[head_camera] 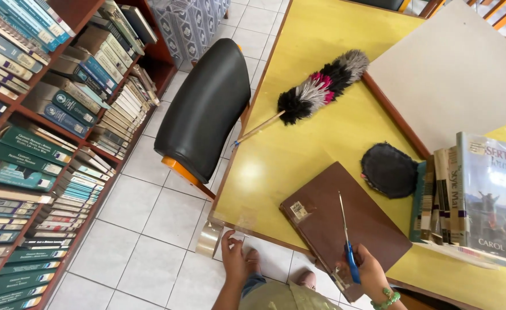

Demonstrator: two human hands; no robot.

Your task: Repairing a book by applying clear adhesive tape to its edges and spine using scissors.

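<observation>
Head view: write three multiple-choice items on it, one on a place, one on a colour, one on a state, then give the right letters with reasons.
1. Where does the feather duster lie?
A. On the yellow table
B. On the chair
C. On the shelf

2. What colour are the scissors' handles?
A. Red
B. Blue
C. Black

3. What state is the brown book in?
A. Open, pages up
B. Standing upright
C. Closed, lying flat

Answers:
1 A: the duster rests on the tabletop, right of the black chair.
2 B: blue handles show in the right hand, blades pointing away over the book.
3 C: its cover is shut and flat at the table's near edge, while the left hand pulls clear tape from a roll at the table's corner.
</observation>
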